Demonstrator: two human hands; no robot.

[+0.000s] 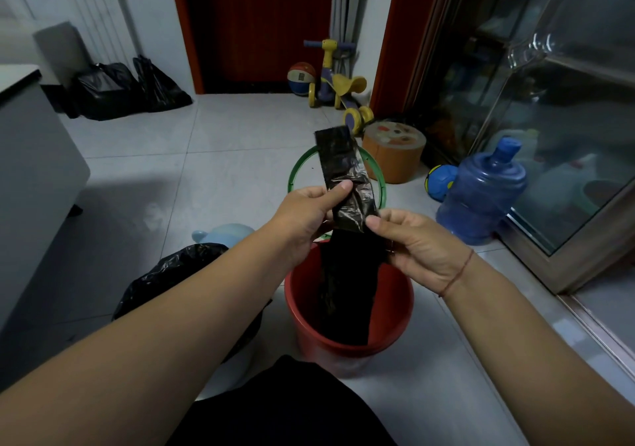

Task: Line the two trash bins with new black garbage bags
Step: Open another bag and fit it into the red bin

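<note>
- Garbage bag (347,177), a folded black strip, is held above the red bin (347,329), its lower end hanging inside.
- Left hand (309,212) pinches its left edge, thumb on top.
- Right hand (419,246) pinches the right edge lower down.
- Second bin (185,274), bag-lined, stands just left.

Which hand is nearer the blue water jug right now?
Right. The right hand, pinching the folded black bag over the red bin, is just left of the blue water jug; the left hand grips the bag farther away.
</note>
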